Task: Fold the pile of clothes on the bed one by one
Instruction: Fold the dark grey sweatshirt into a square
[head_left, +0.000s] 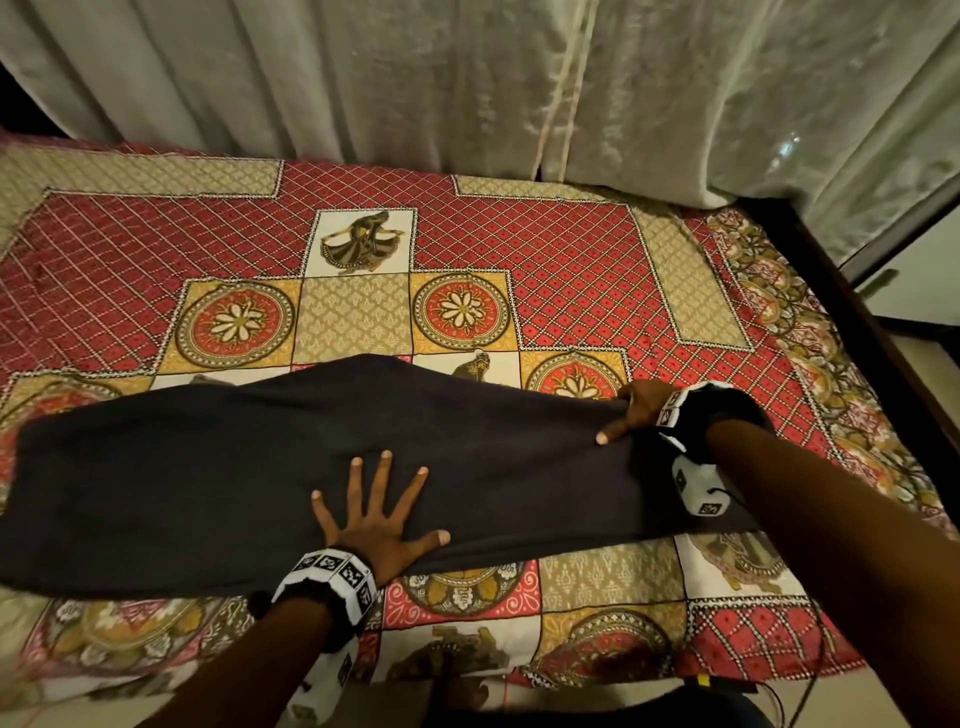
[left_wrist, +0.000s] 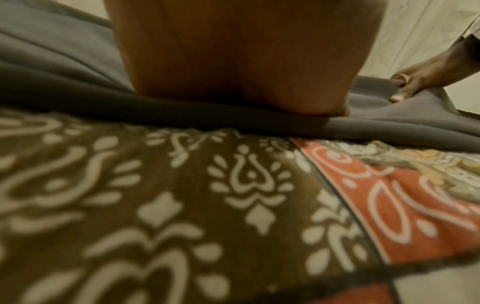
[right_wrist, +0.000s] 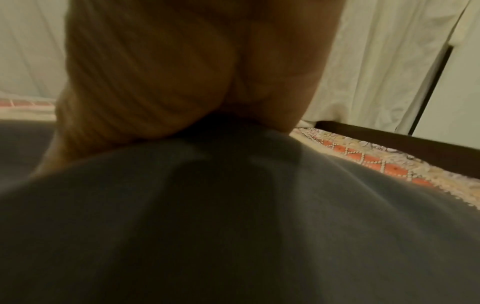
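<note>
The dark garment (head_left: 218, 467) (near the bed's (head_left: 571, 249) front edge) is pressed under the left hand's (head_left: 374, 514) splayed fingers; its right end is pinched by the right hand (head_left: 636, 410).

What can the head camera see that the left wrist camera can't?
Only the head view shows the left hand with fingers spread flat on the dark garment, the garment's whole length, and the white curtain.

Only the left wrist view shows the brown leaf print of the bedspread up close, and the garment's near edge from the side.

Both show the right hand pinching the garment's right end, and the patterned bedspread.
</note>
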